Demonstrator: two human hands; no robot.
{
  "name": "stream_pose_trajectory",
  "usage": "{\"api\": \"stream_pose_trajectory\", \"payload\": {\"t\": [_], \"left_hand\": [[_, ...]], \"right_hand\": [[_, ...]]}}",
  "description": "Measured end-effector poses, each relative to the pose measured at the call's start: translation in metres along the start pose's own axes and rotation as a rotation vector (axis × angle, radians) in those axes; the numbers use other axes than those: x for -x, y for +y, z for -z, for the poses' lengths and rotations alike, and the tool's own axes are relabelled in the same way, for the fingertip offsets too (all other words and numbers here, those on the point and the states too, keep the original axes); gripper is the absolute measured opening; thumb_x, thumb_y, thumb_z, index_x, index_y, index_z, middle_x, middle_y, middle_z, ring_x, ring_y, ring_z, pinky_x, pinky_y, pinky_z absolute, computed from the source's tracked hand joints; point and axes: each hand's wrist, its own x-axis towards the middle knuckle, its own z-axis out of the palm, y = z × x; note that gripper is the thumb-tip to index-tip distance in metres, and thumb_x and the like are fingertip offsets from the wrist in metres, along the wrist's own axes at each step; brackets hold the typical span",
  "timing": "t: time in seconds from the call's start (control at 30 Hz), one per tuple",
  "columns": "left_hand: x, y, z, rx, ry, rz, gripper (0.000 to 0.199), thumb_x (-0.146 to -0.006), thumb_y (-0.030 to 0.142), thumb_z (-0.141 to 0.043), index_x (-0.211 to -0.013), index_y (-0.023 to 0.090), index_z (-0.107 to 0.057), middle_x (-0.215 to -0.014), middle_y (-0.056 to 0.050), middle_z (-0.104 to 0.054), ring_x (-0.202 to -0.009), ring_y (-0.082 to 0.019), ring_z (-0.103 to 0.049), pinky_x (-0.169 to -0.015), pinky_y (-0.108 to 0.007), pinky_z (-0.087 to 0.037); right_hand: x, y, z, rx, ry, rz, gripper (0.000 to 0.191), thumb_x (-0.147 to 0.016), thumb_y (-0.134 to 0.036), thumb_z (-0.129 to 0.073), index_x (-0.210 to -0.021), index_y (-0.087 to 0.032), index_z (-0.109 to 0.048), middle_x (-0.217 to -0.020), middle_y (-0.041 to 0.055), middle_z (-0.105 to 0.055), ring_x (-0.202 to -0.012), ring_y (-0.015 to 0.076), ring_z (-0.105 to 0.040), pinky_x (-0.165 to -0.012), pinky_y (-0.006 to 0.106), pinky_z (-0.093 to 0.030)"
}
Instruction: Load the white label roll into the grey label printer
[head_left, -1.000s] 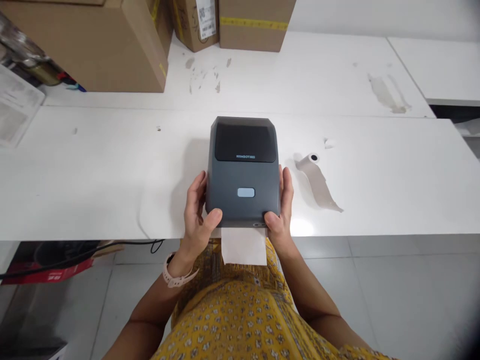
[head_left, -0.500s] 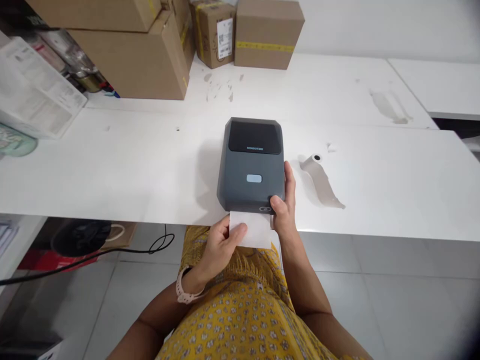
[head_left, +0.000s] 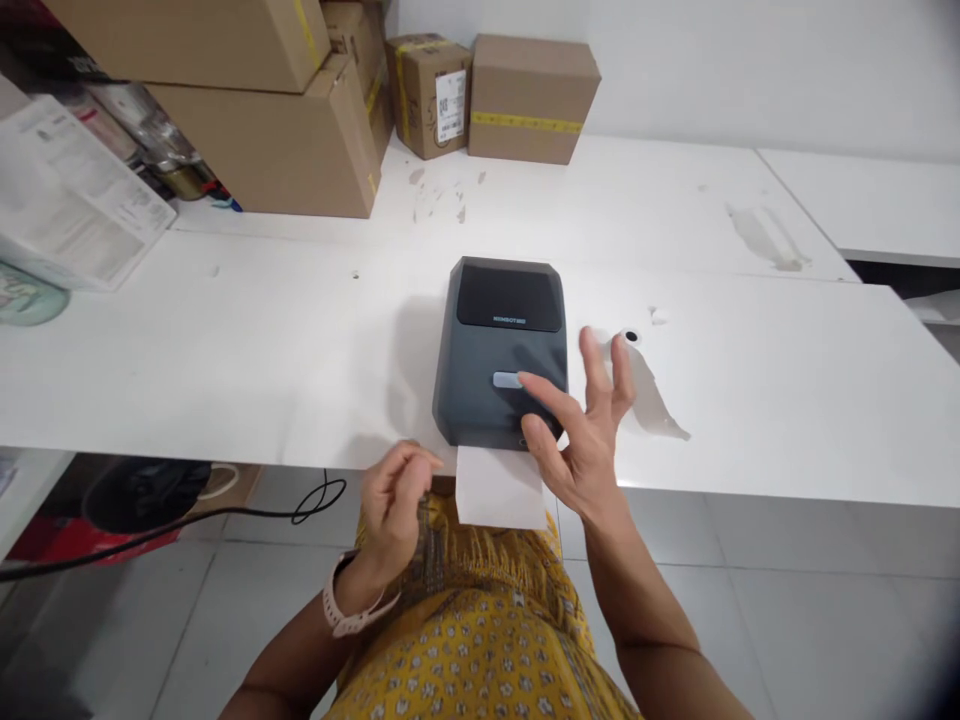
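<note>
A dark grey label printer [head_left: 480,395] stands at the table's front edge, with a white paper label [head_left: 500,490] hanging out of its front slot. My right hand [head_left: 589,430] is over the printer's near right corner, fingers spread and holding nothing. Its index fingertip is at the light blue button [head_left: 507,380] on the lid; whether it presses cannot be made out. To the left of the paper, my left hand [head_left: 397,500] is loosely curled at the table edge, apart from the paper, with nothing visible in it.
Right of the printer lies a small paper roll [head_left: 631,336] with a loose grey-white strip. Cardboard boxes [head_left: 532,100] stand at the back, and a larger stack [head_left: 270,150] at the left. A black cable [head_left: 255,515] hangs below the table edge on the left.
My left hand has let go of the paper and drawn back to the left. My right hand has left the printer's side and risen, its index finger now at the button.
</note>
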Motion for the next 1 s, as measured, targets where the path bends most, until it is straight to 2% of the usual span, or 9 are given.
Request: {"api": "stream_pose_trajectory", "payload": {"t": [0.1, 0.2, 0.3, 0.4, 0.5, 0.57, 0.7, 0.83, 1.0], "left_hand": [[-0.020, 0.001, 0.004, 0.024, 0.207, -0.144, 0.021, -0.100, 0.033, -0.058, -0.089, 0.023, -0.072, -0.070, 0.001, -0.058, -0.062, -0.014, -0.051, -0.058, -0.027, -0.044], [-0.038, 0.001, 0.001, -0.011, 0.286, -0.172, 0.015, -0.099, 0.031, -0.061, -0.095, 0.023, -0.073, -0.088, -0.002, -0.068, -0.077, -0.016, -0.061, -0.067, -0.028, -0.051], [-0.047, -0.003, -0.006, -0.026, 0.262, -0.184, 0.017, -0.100, 0.034, -0.062, -0.109, 0.025, -0.072, -0.109, -0.004, -0.072, -0.100, -0.020, -0.067, -0.083, -0.032, -0.057], [-0.044, -0.007, -0.015, -0.030, 0.143, -0.156, 0.031, -0.102, 0.039, -0.060, -0.130, 0.028, -0.068, -0.138, -0.007, -0.066, -0.129, -0.026, -0.062, -0.108, -0.042, -0.053], [-0.036, -0.010, -0.020, -0.008, 0.022, -0.099, 0.046, -0.106, 0.042, -0.053, -0.150, 0.031, -0.056, -0.160, -0.008, -0.052, -0.146, -0.029, -0.051, -0.123, -0.049, -0.042], [-0.030, -0.012, -0.021, -0.003, -0.009, -0.090, 0.050, -0.108, 0.042, -0.048, -0.157, 0.033, -0.048, -0.166, -0.007, -0.045, -0.153, -0.029, -0.044, -0.128, -0.050, -0.037], [-0.026, -0.018, -0.019, -0.056, -0.033, -0.154, 0.052, -0.110, 0.044, -0.043, -0.161, 0.036, -0.044, -0.171, -0.003, -0.039, -0.160, -0.026, -0.032, -0.133, -0.048, -0.027], [-0.026, -0.025, -0.022, -0.064, -0.028, -0.221, 0.057, -0.109, 0.051, -0.039, -0.163, 0.033, -0.040, -0.174, -0.003, -0.033, -0.164, -0.027, -0.021, -0.134, -0.051, -0.024], [-0.036, -0.019, -0.026, 0.051, 0.010, -0.263, 0.059, -0.108, 0.057, -0.035, -0.159, 0.033, -0.048, -0.174, 0.000, -0.033, -0.164, -0.029, -0.021, -0.135, -0.052, -0.023]], "right_hand": [[-0.014, -0.006, 0.012, 0.100, -0.153, 0.046, 0.039, -0.104, -0.062, -0.045, -0.128, -0.043, -0.069, -0.171, -0.0112, -0.036, -0.165, 0.0412, -0.011, -0.130, 0.074, -0.002], [-0.028, -0.007, 0.015, 0.091, -0.253, 0.052, 0.044, -0.103, -0.068, -0.041, -0.119, -0.040, -0.071, -0.164, -0.0104, -0.049, -0.165, 0.0398, -0.016, -0.130, 0.074, 0.005], [-0.038, -0.007, 0.013, 0.044, -0.313, 0.082, 0.045, -0.104, -0.066, -0.040, -0.107, -0.035, -0.072, -0.159, -0.0086, -0.056, -0.164, 0.0368, -0.022, -0.130, 0.072, 0.008], [-0.041, -0.007, 0.012, 0.039, -0.331, 0.090, 0.046, -0.104, -0.067, -0.040, -0.107, -0.033, -0.072, -0.158, -0.0059, -0.057, -0.163, 0.0355, -0.024, -0.131, 0.071, 0.008], [-0.031, -0.004, 0.010, 0.051, -0.286, 0.074, 0.048, -0.103, -0.069, -0.039, -0.115, -0.036, -0.070, -0.161, -0.0050, -0.054, -0.164, 0.0347, -0.023, -0.131, 0.071, 0.007], [-0.016, 0.002, 0.007, -0.001, -0.204, 0.022, 0.048, -0.102, -0.071, -0.039, -0.124, -0.038, -0.068, -0.166, -0.0045, -0.047, -0.164, 0.0348, -0.021, -0.131, 0.072, 0.000], [0.019, 0.014, -0.008, -0.265, 0.012, -0.246, 0.060, -0.104, -0.070, -0.029, -0.152, -0.040, -0.049, -0.173, -0.0002, -0.035, -0.164, 0.0331, -0.021, -0.129, 0.071, -0.022], [0.039, 0.013, -0.021, -0.405, 0.016, -0.399, 0.072, -0.104, -0.072, -0.026, -0.167, -0.039, -0.024, -0.176, 0.0038, -0.026, -0.164, 0.0332, -0.023, -0.130, 0.068, -0.025], [0.030, 0.008, -0.013, -0.379, 0.009, -0.375, 0.073, -0.102, -0.075, -0.024, -0.167, -0.042, -0.023, -0.176, 0.0016, -0.026, -0.164, 0.0364, -0.022, -0.132, 0.069, -0.020]]}}
